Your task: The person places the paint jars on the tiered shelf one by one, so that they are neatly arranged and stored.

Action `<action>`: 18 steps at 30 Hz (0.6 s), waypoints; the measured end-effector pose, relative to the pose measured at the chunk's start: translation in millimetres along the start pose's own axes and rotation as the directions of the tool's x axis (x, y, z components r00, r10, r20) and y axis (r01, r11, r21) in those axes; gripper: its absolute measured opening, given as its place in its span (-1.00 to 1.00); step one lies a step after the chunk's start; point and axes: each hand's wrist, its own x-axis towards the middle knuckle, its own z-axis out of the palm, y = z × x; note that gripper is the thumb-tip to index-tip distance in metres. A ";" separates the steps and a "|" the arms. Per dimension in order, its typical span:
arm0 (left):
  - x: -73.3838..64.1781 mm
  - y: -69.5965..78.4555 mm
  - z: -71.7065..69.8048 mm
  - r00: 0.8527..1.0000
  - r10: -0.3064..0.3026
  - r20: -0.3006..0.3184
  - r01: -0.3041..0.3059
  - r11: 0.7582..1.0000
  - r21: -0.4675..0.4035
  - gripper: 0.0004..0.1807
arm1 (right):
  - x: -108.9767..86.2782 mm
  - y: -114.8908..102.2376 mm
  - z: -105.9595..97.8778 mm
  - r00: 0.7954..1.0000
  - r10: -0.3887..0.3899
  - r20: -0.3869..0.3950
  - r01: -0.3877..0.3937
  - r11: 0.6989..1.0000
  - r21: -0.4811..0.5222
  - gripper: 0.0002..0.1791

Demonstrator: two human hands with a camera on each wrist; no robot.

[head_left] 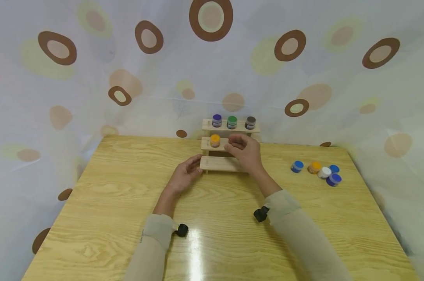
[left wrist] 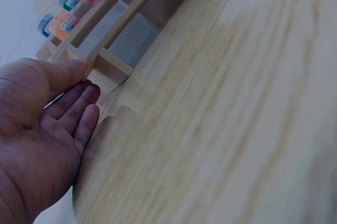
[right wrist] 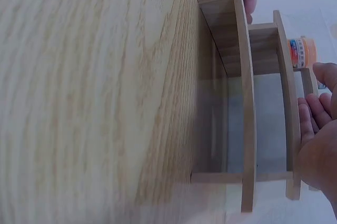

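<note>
A three-step wooden rack [head_left: 220, 164] stands near the back of the table. My left hand [head_left: 182, 177] grips the left end of its lowest step; the right wrist view shows fingers on both sides of that board. On the middle step, toward the left, sits a small orange-lidded paint jar [head_left: 215, 141]. My right hand [head_left: 246, 152] hovers by that step, just right of the jar, its fingers loosely bent with nothing visible between them. Purple [head_left: 217, 120], green [head_left: 232, 122] and dark brown [head_left: 250, 122] paint jars line the top step.
To the right of the rack, several paint jars lie on the table: a blue jar [head_left: 297, 166] slightly apart, then an orange jar [head_left: 314, 168], a white jar [head_left: 325, 172] and more blue jars [head_left: 334, 179] close together. A patterned curtain [head_left: 155, 97] hangs behind the table.
</note>
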 end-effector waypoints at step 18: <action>-1.2 1.5 1.6 1.000 -0.031 -0.001 0.031 0.999 0.011 -0.36 | -37.2 10.5 -43.1 0.994 -0.035 -0.108 0.048 0.992 0.113 -0.65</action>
